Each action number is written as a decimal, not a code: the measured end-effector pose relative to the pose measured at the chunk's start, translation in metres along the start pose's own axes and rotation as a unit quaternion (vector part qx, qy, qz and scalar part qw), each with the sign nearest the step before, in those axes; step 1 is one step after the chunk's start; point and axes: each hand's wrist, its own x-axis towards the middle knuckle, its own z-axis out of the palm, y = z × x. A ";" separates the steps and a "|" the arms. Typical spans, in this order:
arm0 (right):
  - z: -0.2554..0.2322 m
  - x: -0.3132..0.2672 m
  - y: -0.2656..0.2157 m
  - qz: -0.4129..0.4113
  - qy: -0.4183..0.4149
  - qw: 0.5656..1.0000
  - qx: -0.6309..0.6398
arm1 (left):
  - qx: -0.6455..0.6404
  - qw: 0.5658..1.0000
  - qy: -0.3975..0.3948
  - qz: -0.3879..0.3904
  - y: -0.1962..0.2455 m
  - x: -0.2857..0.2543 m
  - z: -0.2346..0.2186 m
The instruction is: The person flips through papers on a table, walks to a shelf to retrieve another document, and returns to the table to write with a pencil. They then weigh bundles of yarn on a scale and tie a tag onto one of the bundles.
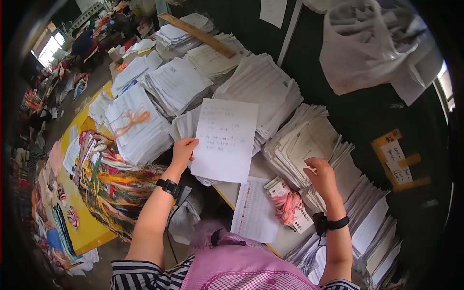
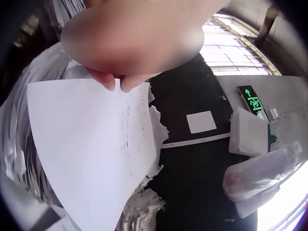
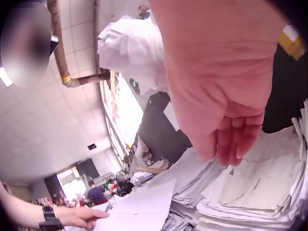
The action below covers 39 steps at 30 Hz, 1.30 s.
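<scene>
A white sheet with handwriting is held up by my left hand, which pinches its left edge between thumb and fingers. The left wrist view shows thumb and fingertip meeting on the edge of the sheet. My right hand is raised over a stack of worn papers, holding nothing, its fingers loosely bent. In the right wrist view the fingers of that hand hang above the stack, and the sheet is at lower left.
Several paper stacks cover the table, with a wooden strip on top at the back. Pink thread lies on a card beside a printed sheet. Coloured yarn is at left; a plastic bag hangs upper right.
</scene>
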 end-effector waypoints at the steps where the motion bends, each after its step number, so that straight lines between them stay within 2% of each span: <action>1: 0.002 0.009 0.000 -0.084 0.005 0.993 -0.088 | 0.020 1.000 0.005 0.001 -0.002 0.007 0.000; 3: 0.004 0.024 0.000 -0.065 -0.034 0.995 -0.069 | 0.031 0.999 0.009 -0.005 -0.008 0.016 0.003; 7: 0.015 0.053 0.017 -0.121 -0.092 0.982 -0.110 | 0.025 0.999 0.040 0.006 -0.013 0.022 0.002; 9: 0.018 0.069 0.025 -0.153 -0.098 0.971 -0.155 | -0.005 0.997 0.070 0.040 -0.019 0.025 0.000; 10: 0.017 0.078 0.026 -0.152 -0.119 0.965 -0.177 | 0.026 0.995 0.078 0.054 -0.024 0.029 -0.004; 12: 0.016 0.094 0.027 -0.150 -0.142 0.953 -0.220 | 0.054 0.994 0.090 0.018 -0.031 0.035 -0.010; 13: 0.016 0.101 0.030 -0.157 -0.144 0.948 -0.237 | 0.091 0.991 0.083 0.048 -0.038 0.038 -0.014; 14: 0.017 0.108 0.033 -0.177 -0.147 0.939 -0.256 | 0.132 0.984 0.085 0.080 -0.026 0.032 -0.013; 15: 0.018 0.116 0.035 -0.201 -0.150 0.929 -0.273 | 0.199 0.950 0.133 0.200 -0.039 0.036 -0.015; 16: 0.020 0.125 0.036 -0.194 -0.149 0.928 -0.281 | 0.225 0.948 0.164 0.151 -0.020 0.023 -0.009; 17: 0.023 0.133 0.035 -0.235 -0.140 0.902 -0.335 | 0.221 0.950 0.159 0.153 -0.005 0.016 -0.004; 18: 0.027 0.141 0.036 -0.275 -0.131 0.871 -0.385 | 0.275 0.924 0.185 0.193 0.008 0.010 0.000; 19: 0.033 0.151 0.044 -0.273 -0.131 0.872 -0.385 | 0.327 0.891 0.211 0.232 0.017 0.005 0.005; 20: 0.041 0.161 0.054 -0.301 -0.137 0.865 -0.377 | 0.283 0.907 0.173 0.260 0.024 0.004 0.011; 21: 0.045 0.169 0.058 -0.329 -0.141 0.857 -0.370 | 0.283 0.907 0.171 0.263 0.029 0.004 0.019; 22: 0.048 0.173 0.062 -0.328 -0.140 0.858 -0.370 | 0.255 0.918 0.127 0.275 0.034 0.003 0.030; 23: 0.051 0.177 0.066 -0.299 -0.181 0.853 -0.388 | 0.226 0.927 0.083 0.286 0.040 0.001 0.041; 24: 0.051 0.179 0.068 -0.270 -0.222 0.845 -0.404 | 0.194 0.947 0.063 0.250 0.049 -0.004 0.056; 25: 0.044 0.178 0.062 -0.269 -0.221 0.846 -0.405 | 0.194 0.946 0.062 0.251 0.053 -0.004 0.069; 27: 0.030 0.173 0.052 -0.260 -0.198 0.871 -0.368 | 0.174 0.936 0.008 0.305 0.057 -0.006 0.091; 28: 0.026 0.168 0.059 -0.260 -0.199 0.870 -0.368 | 0.173 0.937 0.007 0.304 0.059 -0.009 0.104; 30: 0.009 0.152 0.075 -0.291 -0.119 0.907 -0.281 | 0.166 0.939 -0.054 0.296 0.063 -0.011 0.133; 32: -0.001 0.136 0.090 -0.295 -0.100 0.910 -0.273 | 0.171 0.926 -0.107 0.319 0.063 -0.010 0.163; 33: -0.004 0.129 0.095 -0.298 -0.079 0.914 -0.263 | 0.170 0.926 -0.108 0.319 0.060 -0.008 0.180; 35: -0.006 0.116 0.098 -0.290 -0.063 0.916 -0.269 | 0.143 0.926 -0.200 0.288 0.052 0.000 0.213; 39: -0.010 0.102 0.098 -0.275 -0.019 0.917 -0.289 | 0.201 0.890 -0.230 0.337 0.035 0.023 0.271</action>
